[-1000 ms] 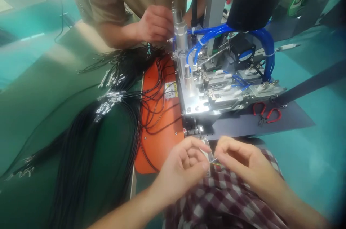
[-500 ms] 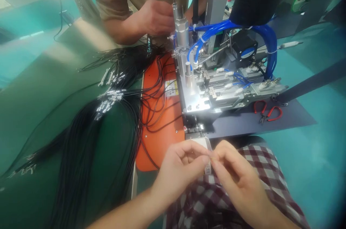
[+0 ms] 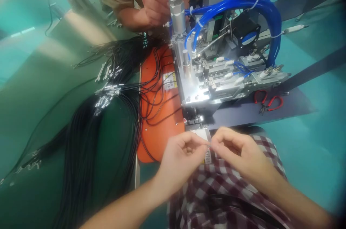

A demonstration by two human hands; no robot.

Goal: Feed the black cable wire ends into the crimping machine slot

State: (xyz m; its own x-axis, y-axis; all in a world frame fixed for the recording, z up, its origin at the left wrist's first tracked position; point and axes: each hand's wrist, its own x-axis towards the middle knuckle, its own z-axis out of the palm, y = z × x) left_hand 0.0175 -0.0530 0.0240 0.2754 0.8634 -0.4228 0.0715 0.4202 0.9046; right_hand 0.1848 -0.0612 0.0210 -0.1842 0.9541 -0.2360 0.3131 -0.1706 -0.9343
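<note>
My left hand [image 3: 183,157] and my right hand [image 3: 236,146] meet fingertip to fingertip above my lap. Thumb and forefinger are pinched together on each hand. Whatever sits between the fingertips is too small or hidden to name. Just behind them lies a pale labelled plate [image 3: 203,135], partly covered by my left hand. Beyond it stands a metal machine [image 3: 194,93] with blue air tubes [image 3: 271,23]. Left of the machine, black cables [image 3: 159,92] lie across an orange panel [image 3: 154,144].
On the green table, a thick bundle of black cables [image 3: 81,157] has silvery ends [image 3: 106,95], with small wrenches [image 3: 100,72] alongside. Red-handled pliers [image 3: 263,108] lie on the dark surface at right. Across the machine, another person's hand [image 3: 155,5] is at work.
My view has shifted slightly, so the machine and panel sit a little higher in it. My hands stay pinched together; my right forearm stretches out more to the right.
</note>
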